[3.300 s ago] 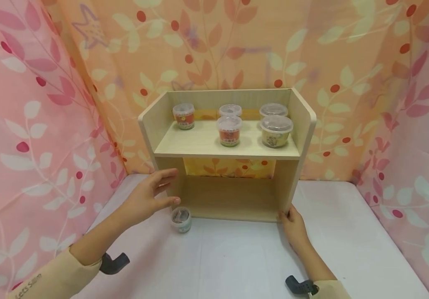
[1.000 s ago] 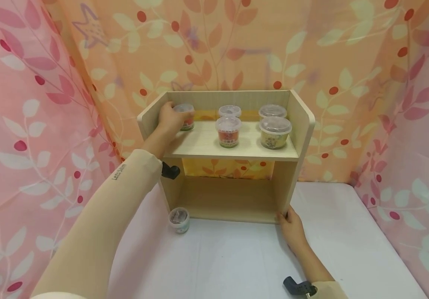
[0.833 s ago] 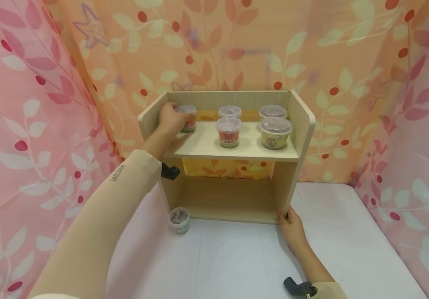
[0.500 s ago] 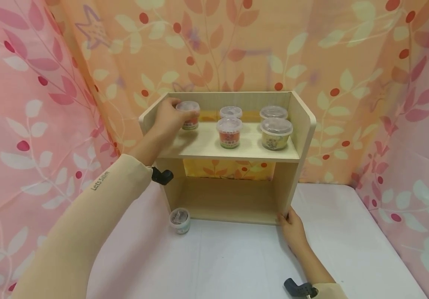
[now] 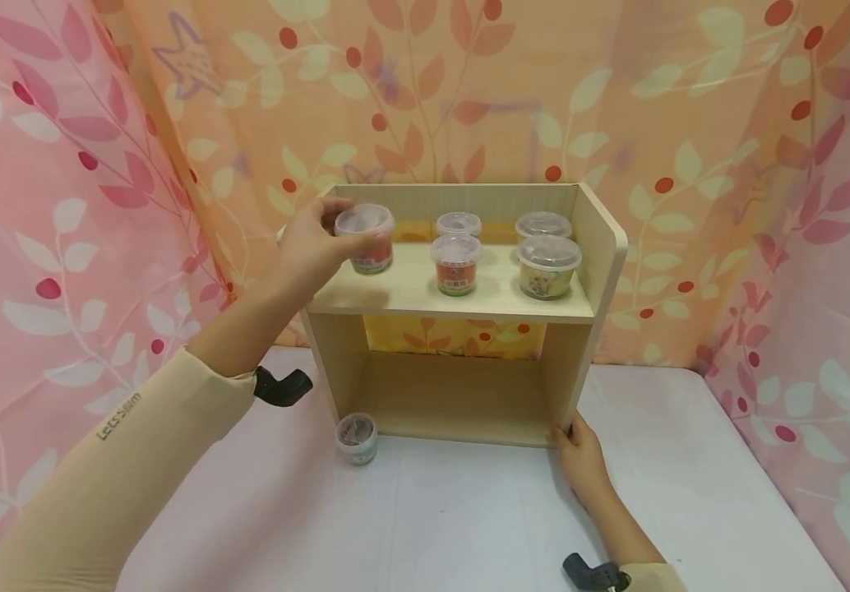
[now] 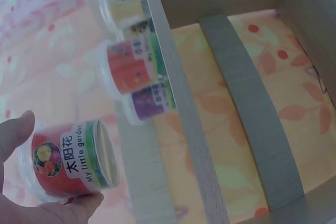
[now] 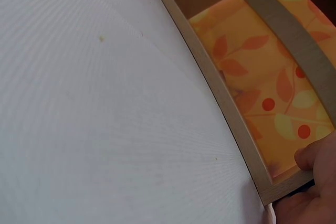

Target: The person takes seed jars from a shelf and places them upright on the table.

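Note:
A clear plastic cup with a lid and a red "My little garden" label (image 6: 68, 158) is off the board, pinched between the thumb and fingers of my left hand (image 5: 310, 251). It hangs over the left part of the upper board of a pale wooden shelf (image 5: 455, 399). My right hand (image 5: 584, 464) grips the lower front corner of the shelf's right side panel; in the right wrist view the thumb lies inside the panel and the other fingers outside, partly out of frame.
On the upper board stand another red-labelled cup (image 5: 456, 275) with a lidded cup (image 5: 459, 222) behind it, and a wider yellow-labelled tub (image 5: 547, 275) with a similar one (image 5: 543, 224) behind. A small lidded cup (image 5: 357, 448) stands on the white table by the shelf's left front corner.
My left hand reached up from beside the lower compartment, took hold of the red-labelled cup at the back left, lifted it and drew it forward. The right hand has stayed on the panel.

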Demonstrator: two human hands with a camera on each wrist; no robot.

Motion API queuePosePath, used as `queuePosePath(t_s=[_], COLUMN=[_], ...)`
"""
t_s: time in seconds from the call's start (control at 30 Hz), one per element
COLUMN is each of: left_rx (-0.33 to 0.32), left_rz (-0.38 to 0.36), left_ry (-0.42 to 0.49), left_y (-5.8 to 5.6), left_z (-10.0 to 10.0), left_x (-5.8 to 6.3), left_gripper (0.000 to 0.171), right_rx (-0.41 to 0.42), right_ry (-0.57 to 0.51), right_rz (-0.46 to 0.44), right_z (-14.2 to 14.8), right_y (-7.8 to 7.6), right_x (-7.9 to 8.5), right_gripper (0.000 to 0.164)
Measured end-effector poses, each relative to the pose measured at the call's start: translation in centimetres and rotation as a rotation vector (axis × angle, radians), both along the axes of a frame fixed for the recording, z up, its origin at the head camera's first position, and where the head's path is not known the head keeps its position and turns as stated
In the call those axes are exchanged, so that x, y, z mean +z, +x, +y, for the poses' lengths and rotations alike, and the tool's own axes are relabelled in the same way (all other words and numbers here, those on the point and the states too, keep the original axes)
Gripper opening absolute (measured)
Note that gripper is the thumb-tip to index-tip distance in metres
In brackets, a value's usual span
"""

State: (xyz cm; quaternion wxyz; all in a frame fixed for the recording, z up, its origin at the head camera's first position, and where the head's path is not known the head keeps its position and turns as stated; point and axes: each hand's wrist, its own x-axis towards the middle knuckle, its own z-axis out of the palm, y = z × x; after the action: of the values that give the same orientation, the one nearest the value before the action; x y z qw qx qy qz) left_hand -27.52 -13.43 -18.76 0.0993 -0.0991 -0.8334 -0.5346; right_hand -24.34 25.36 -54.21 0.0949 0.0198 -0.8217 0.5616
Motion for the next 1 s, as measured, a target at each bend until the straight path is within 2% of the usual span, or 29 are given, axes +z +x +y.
queuePosePath(t_s=[0.2,0.43,0.57,0.73,1.0], left_rx=[-0.038,-0.049,-0.058,-0.085,-0.086], left_rz=[-0.019,-0.057,-0.085,-0.086,-0.082], left_ry=[0.062,0.074,0.090,0.127,0.132], left_y=[2.0,4.3,5.4,6.1,7.3], left_z=[-0.7,-2.1,-2.5,-2.8,-4.0], left_x=[-0.6,-2.2,-3.8,-6.3,-9.8], left_gripper=[0.080,0.081,0.081,0.079,0.074], right_rx=[-0.015,-0.004,-0.011,-0.006,-0.014], right_ry=[0.002,-0.009,-0.004,-0.020,-0.029], right_rz=[0.011,0.016,0.012,0.017,0.015], right_z=[0.0,0.0,0.1,0.1,-0.2], right_y=[-0.1,-0.2,-0.1,-0.1,0.0], right_x=[-0.1,-0.2,-0.3,-0.3,-0.2], right_gripper=[0.046,0.048,0.048,0.049,0.048])
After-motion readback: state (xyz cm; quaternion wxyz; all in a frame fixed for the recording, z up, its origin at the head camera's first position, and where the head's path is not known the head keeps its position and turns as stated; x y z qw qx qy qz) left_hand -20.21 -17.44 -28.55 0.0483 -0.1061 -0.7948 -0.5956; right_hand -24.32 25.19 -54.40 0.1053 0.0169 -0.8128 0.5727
